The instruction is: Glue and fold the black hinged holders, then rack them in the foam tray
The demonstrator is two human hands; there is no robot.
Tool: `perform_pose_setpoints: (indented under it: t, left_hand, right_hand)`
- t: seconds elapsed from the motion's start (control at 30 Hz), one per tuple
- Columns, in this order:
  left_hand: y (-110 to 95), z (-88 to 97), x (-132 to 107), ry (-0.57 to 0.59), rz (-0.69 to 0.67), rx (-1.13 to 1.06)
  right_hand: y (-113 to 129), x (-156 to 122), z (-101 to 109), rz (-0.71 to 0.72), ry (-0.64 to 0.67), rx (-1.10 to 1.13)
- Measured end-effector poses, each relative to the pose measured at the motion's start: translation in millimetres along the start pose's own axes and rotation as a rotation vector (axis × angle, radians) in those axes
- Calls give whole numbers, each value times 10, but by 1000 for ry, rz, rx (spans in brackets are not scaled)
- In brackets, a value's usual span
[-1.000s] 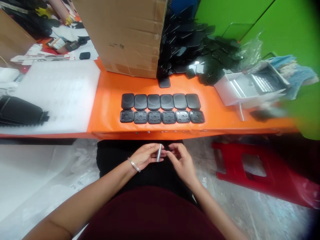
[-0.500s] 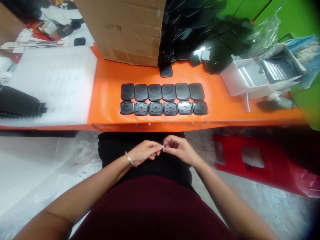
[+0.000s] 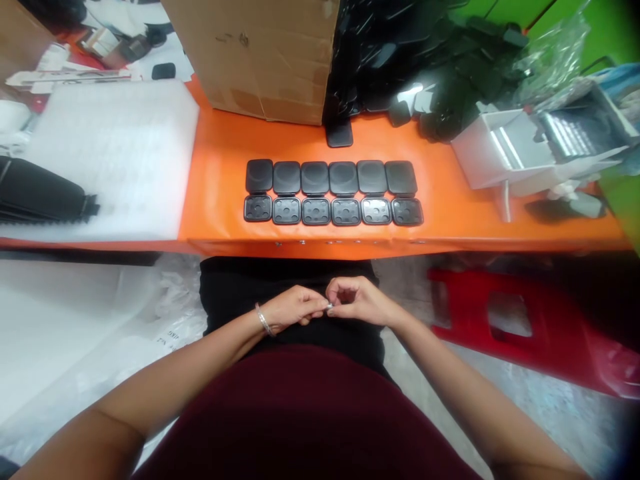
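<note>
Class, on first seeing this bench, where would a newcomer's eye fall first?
Probably on the black pieces, two rows of six against the orange bench. Next come the brown carton behind them and the dark heap to its right. Nearer, over the lap, the left hand and right hand meet at a small silvery piece.

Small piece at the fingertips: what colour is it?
Small silvery piece, mostly hidden; head view.
</note>
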State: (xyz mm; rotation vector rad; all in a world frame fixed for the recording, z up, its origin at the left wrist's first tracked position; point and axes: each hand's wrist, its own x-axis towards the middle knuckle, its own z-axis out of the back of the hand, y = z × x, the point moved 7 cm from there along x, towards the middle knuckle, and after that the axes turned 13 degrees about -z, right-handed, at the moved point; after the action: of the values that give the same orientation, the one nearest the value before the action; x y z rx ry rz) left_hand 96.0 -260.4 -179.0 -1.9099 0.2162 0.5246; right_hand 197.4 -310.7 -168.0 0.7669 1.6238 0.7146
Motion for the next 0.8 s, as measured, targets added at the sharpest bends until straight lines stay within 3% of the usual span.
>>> perform_pose_setpoints:
  t: [0.47,0.8]
  left_hand:
    - [116,-13,-40,-19,-18,68]
    - [245,-30,-31,-58,45,-68]
  right_hand:
    - [-124,-50,-66,34,-117,-21]
    - [-127,-84,-119,146,-197,-78]
